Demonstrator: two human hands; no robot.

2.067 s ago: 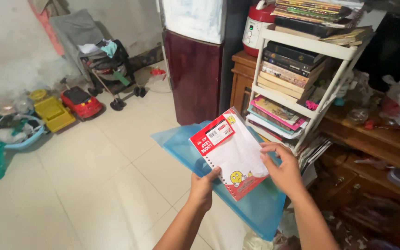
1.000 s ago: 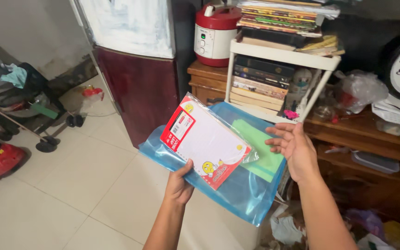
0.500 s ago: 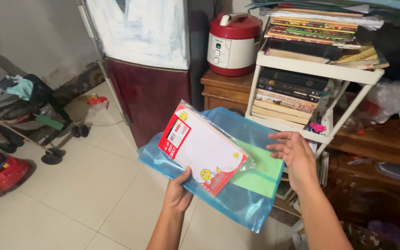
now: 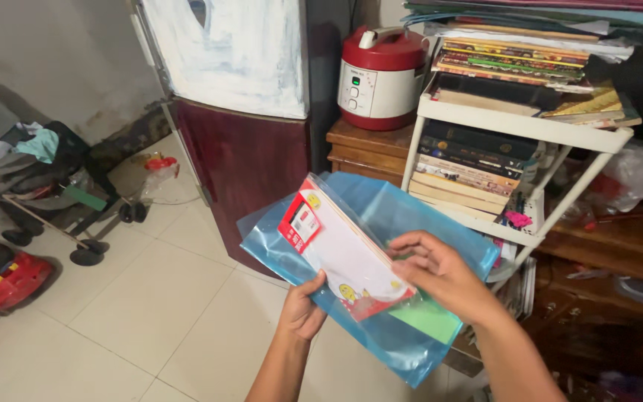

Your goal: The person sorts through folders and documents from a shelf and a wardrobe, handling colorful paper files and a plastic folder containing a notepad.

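The left hand [image 4: 303,309] is gripping the wrapped white paper pack [image 4: 345,257] and see-through blue plastic folder [image 4: 381,223] while the right hand [image 4: 437,275] is pinching the pack's edge, which maybe could slip.

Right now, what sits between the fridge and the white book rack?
In the head view, a red rice cooker stands on a wooden cabinet between fridge and rack.

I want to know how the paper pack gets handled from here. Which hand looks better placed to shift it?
Probably the right hand: its fingers lie on the paper pack's right edge, free to move. The left hand pinches the pack and the blue folder from below, supporting both.
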